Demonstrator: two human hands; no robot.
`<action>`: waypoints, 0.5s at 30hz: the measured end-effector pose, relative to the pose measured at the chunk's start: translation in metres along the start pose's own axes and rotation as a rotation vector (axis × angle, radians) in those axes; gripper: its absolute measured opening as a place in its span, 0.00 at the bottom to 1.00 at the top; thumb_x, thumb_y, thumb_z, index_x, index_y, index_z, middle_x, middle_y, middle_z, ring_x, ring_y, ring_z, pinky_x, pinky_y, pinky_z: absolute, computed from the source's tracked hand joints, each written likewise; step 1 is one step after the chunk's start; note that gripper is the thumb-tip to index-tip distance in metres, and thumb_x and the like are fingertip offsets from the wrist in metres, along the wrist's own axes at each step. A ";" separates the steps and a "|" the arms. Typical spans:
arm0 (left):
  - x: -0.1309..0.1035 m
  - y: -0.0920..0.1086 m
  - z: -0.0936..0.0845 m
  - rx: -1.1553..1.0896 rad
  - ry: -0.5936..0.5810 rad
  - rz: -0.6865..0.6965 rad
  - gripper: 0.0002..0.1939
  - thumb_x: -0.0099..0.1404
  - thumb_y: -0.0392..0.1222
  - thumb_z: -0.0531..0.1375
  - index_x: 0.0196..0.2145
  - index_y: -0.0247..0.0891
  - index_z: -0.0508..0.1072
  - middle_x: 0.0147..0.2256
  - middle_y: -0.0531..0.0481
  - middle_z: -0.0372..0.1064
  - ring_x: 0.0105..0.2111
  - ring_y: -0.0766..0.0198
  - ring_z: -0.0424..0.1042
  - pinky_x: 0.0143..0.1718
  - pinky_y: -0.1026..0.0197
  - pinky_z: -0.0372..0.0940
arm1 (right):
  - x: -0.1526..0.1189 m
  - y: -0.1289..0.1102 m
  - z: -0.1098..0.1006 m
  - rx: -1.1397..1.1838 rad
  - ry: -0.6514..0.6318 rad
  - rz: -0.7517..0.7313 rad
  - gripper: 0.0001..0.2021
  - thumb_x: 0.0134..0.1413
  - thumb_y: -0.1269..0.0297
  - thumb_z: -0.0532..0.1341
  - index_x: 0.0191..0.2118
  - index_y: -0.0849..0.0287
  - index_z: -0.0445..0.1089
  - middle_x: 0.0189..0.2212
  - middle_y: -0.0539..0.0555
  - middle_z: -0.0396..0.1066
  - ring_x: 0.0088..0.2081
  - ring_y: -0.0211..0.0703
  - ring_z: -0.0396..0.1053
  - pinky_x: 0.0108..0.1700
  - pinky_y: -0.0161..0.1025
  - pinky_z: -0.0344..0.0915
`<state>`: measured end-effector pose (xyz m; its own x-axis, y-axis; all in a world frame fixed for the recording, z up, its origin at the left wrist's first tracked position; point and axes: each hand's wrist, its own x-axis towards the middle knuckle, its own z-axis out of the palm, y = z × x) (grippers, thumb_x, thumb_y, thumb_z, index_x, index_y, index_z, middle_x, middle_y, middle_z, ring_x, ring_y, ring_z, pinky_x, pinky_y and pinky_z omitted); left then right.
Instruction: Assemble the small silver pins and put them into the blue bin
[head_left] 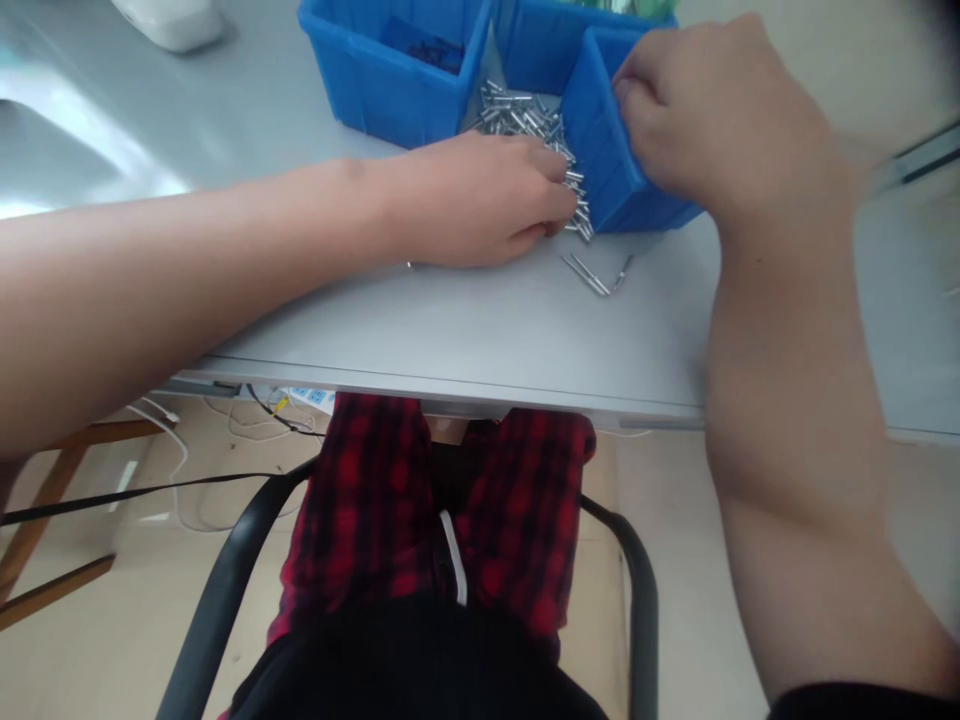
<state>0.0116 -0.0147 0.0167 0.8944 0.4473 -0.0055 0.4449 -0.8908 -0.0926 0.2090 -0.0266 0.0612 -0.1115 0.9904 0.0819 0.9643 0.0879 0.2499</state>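
A heap of small shiny metal pins (525,115) lies on the grey table (465,330) between blue plastic bins. My left hand (480,200) rests palm down on the table, its fingers curled against the near end of the heap. My right hand (712,110) grips the rim of a small blue bin (607,160), which is tilted beside the pins. A few loose pins (596,275) lie apart on the table just in front of that bin.
A larger blue bin (390,60) stands behind my left hand, and another blue bin (544,40) sits at the back. A white object (176,20) is at the far left. The table edge, red plaid trousers (442,500) and chair arms show below.
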 end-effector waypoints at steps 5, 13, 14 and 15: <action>0.000 0.001 0.000 -0.003 0.004 -0.005 0.22 0.88 0.36 0.50 0.67 0.33 0.79 0.67 0.34 0.77 0.72 0.33 0.76 0.72 0.33 0.77 | 0.003 0.000 0.001 -0.015 -0.016 0.033 0.23 0.79 0.74 0.47 0.60 0.63 0.80 0.62 0.78 0.82 0.66 0.81 0.80 0.57 0.59 0.75; 0.000 -0.001 0.003 0.048 0.005 0.014 0.24 0.88 0.37 0.47 0.69 0.34 0.77 0.65 0.34 0.77 0.69 0.36 0.77 0.67 0.39 0.78 | 0.003 0.006 0.005 0.100 0.013 0.041 0.16 0.78 0.72 0.49 0.43 0.50 0.72 0.54 0.68 0.84 0.56 0.65 0.81 0.52 0.51 0.71; 0.000 -0.002 0.003 0.050 0.002 0.011 0.23 0.88 0.37 0.48 0.69 0.35 0.77 0.65 0.35 0.77 0.70 0.37 0.77 0.66 0.39 0.78 | 0.003 0.007 0.006 0.121 0.020 0.039 0.16 0.78 0.71 0.49 0.38 0.47 0.66 0.51 0.66 0.83 0.55 0.64 0.80 0.52 0.51 0.71; 0.000 -0.002 0.004 0.048 0.002 0.006 0.23 0.88 0.37 0.48 0.69 0.36 0.77 0.65 0.35 0.77 0.70 0.37 0.77 0.66 0.40 0.78 | 0.004 0.008 0.007 0.144 0.031 0.036 0.16 0.78 0.70 0.49 0.34 0.46 0.59 0.49 0.64 0.83 0.54 0.63 0.79 0.52 0.51 0.71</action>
<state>0.0109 -0.0128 0.0133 0.8970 0.4421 -0.0042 0.4372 -0.8884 -0.1399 0.2178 -0.0217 0.0567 -0.0813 0.9897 0.1182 0.9921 0.0689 0.1052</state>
